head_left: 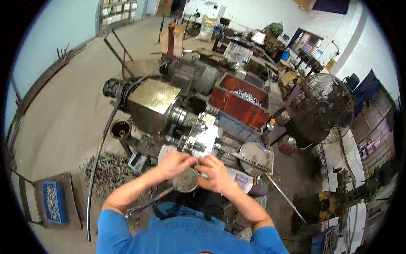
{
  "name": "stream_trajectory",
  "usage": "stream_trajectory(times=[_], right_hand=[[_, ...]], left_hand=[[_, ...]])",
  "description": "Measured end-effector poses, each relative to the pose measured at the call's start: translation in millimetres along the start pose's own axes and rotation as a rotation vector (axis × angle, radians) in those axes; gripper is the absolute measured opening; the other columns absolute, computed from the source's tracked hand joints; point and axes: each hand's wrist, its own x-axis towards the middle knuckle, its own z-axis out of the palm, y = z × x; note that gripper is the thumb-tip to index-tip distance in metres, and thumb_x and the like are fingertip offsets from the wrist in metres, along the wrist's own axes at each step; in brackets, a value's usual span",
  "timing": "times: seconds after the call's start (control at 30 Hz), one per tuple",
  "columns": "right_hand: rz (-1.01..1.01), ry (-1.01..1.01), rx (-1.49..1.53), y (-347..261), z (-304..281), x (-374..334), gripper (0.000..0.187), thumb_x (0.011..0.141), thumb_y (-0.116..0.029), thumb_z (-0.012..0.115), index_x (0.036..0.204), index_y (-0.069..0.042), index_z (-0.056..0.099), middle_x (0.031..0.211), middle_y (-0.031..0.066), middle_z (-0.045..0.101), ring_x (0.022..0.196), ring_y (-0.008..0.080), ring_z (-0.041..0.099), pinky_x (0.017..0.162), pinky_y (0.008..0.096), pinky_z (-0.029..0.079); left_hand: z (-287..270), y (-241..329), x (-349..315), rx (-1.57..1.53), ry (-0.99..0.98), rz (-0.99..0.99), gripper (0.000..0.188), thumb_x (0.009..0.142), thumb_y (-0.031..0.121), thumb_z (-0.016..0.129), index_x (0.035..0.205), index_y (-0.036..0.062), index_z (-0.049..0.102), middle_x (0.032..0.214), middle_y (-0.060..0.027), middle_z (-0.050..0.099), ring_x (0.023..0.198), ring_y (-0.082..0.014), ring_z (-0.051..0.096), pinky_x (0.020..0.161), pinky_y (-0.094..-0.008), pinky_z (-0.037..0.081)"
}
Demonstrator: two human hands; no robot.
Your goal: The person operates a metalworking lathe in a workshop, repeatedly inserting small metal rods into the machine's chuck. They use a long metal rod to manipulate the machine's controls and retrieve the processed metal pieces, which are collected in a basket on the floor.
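My left hand (175, 164) and my right hand (215, 174) meet at the near side of a small lathe-like machine, fingertips close together. Both sets of fingers are curled in; whatever lies between them is too small or hidden to make out. Just beyond them is the machine's shiny metal slide block (202, 139), in line with a round spindle (182, 116) that comes out of a boxy headstock (153, 101). A round metal disc, perhaps a handwheel (186, 181), sits right below my hands.
A red bin (237, 106) of small metal parts stands beyond the machine, beside a blue crate (237, 128). A round metal plate (255, 157) lies to the right. A large fan (323, 106) stands farther right. Metal shavings (109, 173) and a blue parts bin (64, 207) are at left.
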Motion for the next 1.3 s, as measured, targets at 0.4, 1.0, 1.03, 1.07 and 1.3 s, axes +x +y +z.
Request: stream_trajectory(times=[0.4, 1.0, 1.03, 1.07, 1.3], right_hand=[[0.117, -0.431, -0.593, 124, 52, 123, 0.021, 0.053, -0.02, 0.062, 0.065, -0.004, 0.067, 0.085, 0.0126, 0.065, 0.09, 0.0289, 0.057, 0.099, 0.0368, 0.036], [0.33, -0.186, -0.194, 160, 95, 131, 0.018, 0.05, -0.015, 0.061, 0.059, 0.001, 0.064, 0.068, 0.0228, 0.06, 0.074, 0.04, 0.057, 0.071, 0.0427, 0.048], [0.382, -0.196, -0.19, 148, 89, 136, 0.018, 0.05, -0.014, 0.061, 0.06, 0.001, 0.064, 0.068, 0.0237, 0.06, 0.073, 0.0406, 0.057, 0.071, 0.0434, 0.048], [0.431, -0.252, -0.166, 146, 87, 139, 0.022, 0.051, -0.015, 0.06, 0.065, 0.001, 0.066, 0.073, 0.0246, 0.06, 0.076, 0.0404, 0.057, 0.073, 0.0425, 0.048], [0.487, -0.323, -0.229, 147, 83, 141, 0.03, 0.053, -0.018, 0.06, 0.076, 0.0, 0.069, 0.083, 0.0234, 0.061, 0.083, 0.0387, 0.058, 0.077, 0.0405, 0.048]], left_hand=[[-197, -133, -165, 0.692, 0.515, -0.4, 0.024, 0.083, 0.014, 0.056, 0.104, 0.0028, 0.059, 0.073, -0.0167, 0.061, 0.068, -0.0274, 0.062, 0.064, -0.0372, 0.047], [-152, -158, -221, 0.736, 0.295, -0.876, 0.031, 0.071, 0.014, 0.061, 0.1, 0.0051, 0.054, 0.077, -0.0205, 0.061, 0.077, -0.038, 0.061, 0.07, -0.0488, 0.048], [-156, -162, -226, 0.799, 0.275, -0.884, 0.032, 0.07, 0.013, 0.06, 0.1, 0.0065, 0.055, 0.076, -0.0195, 0.062, 0.077, -0.0376, 0.061, 0.069, -0.0488, 0.048], [-173, -179, -235, 0.903, 0.267, -0.909, 0.03, 0.066, 0.012, 0.06, 0.096, 0.0099, 0.06, 0.074, -0.0172, 0.062, 0.075, -0.0356, 0.062, 0.067, -0.0474, 0.05], [-292, -266, -247, 1.294, 0.231, -0.749, 0.013, 0.072, 0.006, 0.053, 0.081, 0.0073, 0.062, 0.076, -0.0141, 0.062, 0.074, -0.033, 0.061, 0.066, -0.0422, 0.049]])
